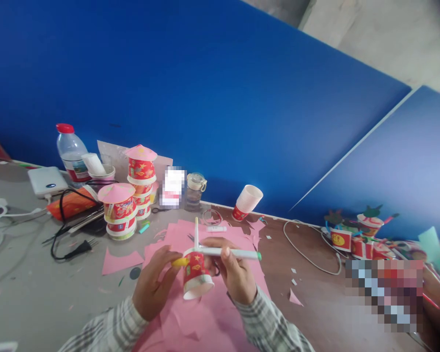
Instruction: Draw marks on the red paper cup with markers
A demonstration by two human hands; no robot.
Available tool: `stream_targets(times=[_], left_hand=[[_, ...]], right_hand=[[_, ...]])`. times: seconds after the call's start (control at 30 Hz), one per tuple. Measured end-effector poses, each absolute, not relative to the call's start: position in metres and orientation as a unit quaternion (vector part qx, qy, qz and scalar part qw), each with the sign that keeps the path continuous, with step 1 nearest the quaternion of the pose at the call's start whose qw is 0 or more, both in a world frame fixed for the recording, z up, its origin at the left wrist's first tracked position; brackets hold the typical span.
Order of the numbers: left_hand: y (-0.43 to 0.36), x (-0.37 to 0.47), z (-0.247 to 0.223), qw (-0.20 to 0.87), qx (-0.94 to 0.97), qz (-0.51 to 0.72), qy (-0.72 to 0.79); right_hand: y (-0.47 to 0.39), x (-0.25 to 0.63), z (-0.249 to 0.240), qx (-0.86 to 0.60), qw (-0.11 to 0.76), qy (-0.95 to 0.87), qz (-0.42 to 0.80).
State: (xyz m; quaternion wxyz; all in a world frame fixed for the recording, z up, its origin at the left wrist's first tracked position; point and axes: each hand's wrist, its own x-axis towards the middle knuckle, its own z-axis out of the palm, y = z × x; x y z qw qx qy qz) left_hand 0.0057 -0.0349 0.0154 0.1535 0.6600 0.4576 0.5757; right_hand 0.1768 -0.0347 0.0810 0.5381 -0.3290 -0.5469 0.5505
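A red paper cup (pixel 194 266) with a white rim is tilted between my hands, its open end facing down toward me. My left hand (pixel 156 281) is closed on a small yellow piece (pixel 179 262) at the cup's left side. In my right hand (pixel 240 274) lies a white marker (pixel 238 253) with a green end, pointing across the top of the cup; the fingers behind it are partly hidden. A white stick (pixel 196 234) with a yellowish tip stands up from the cup. Pink paper (pixel 183 313) is spread beneath both hands.
Two stacks of red cups with pink cone tops (pixel 116 193) stand at the left, near a bottle (pixel 72 154), cables and a power bank (pixel 47 181). White cups (pixel 249 198) lean behind. At the right are decorated cups (pixel 341 239) and another person's hand (pixel 435 288).
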Motion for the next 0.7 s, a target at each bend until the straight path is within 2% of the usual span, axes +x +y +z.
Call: stream_targets(times=[0.2, 0.7], left_hand=[[-0.035, 0.006, 0.016, 0.164, 0.663, 0.566, 0.461], [-0.035, 0.007, 0.022, 0.156, 0.688, 0.559, 0.436]], right_hand=[[-0.029, 0.173, 0.068, -0.394, 0.537, -0.487, 0.566], [-0.041, 0.162, 0.077, -0.418, 0.487, -0.592, 0.488]])
